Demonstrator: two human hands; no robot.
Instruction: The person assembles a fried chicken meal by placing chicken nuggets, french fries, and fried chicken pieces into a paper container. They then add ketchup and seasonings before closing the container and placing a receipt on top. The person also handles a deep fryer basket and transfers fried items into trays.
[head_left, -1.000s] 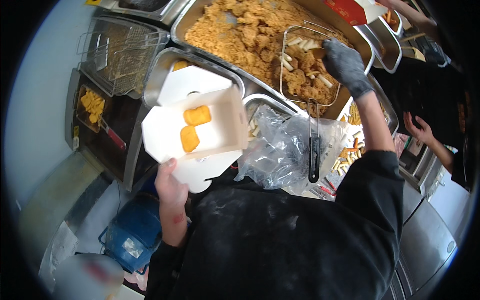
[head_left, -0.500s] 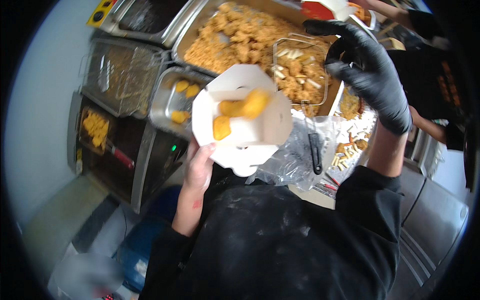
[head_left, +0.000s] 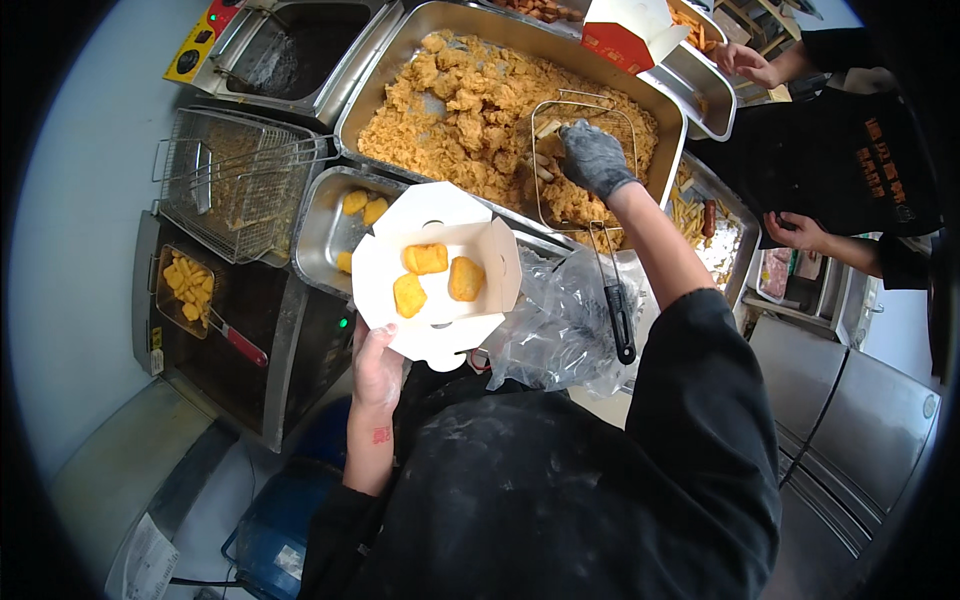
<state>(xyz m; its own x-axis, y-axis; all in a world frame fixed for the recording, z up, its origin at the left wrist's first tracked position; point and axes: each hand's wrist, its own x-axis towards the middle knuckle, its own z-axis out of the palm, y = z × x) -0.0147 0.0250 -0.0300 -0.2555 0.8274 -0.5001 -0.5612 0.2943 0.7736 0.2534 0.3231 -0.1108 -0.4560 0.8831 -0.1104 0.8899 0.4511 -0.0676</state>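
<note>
My left hand (head_left: 377, 366) grips the lower rim of an open white paper takeaway box (head_left: 440, 322). Three golden nuggets (head_left: 409, 296) lie on its bottom. In a black glove, my right hand (head_left: 594, 160) reaches down into a wire fry basket (head_left: 548, 215) with its fingers curled together, hiding whatever they hold. Pale sticks (head_left: 545, 165) and fried chicken pieces (head_left: 575, 205) are beside the fingers. The basket rests over a large metal tray (head_left: 352, 120) of fried chicken and crumbs (head_left: 460, 90), its black handle (head_left: 620, 325) pointing toward me.
Left of the box, a small metal pan (head_left: 310, 225) contains nuggets. Empty wire baskets (head_left: 235, 165) and a red-handled basket of nuggets (head_left: 190, 285) sit over fryers. Clear plastic bags (head_left: 555, 320) lie before the tray. Another person's hands (head_left: 795, 232) are at the right, near trays.
My right hand has come down from its raised, spread-fingered position into the wire basket. The nuggets in the box have settled, and my left hand has shifted the box slightly left and nearer.
</note>
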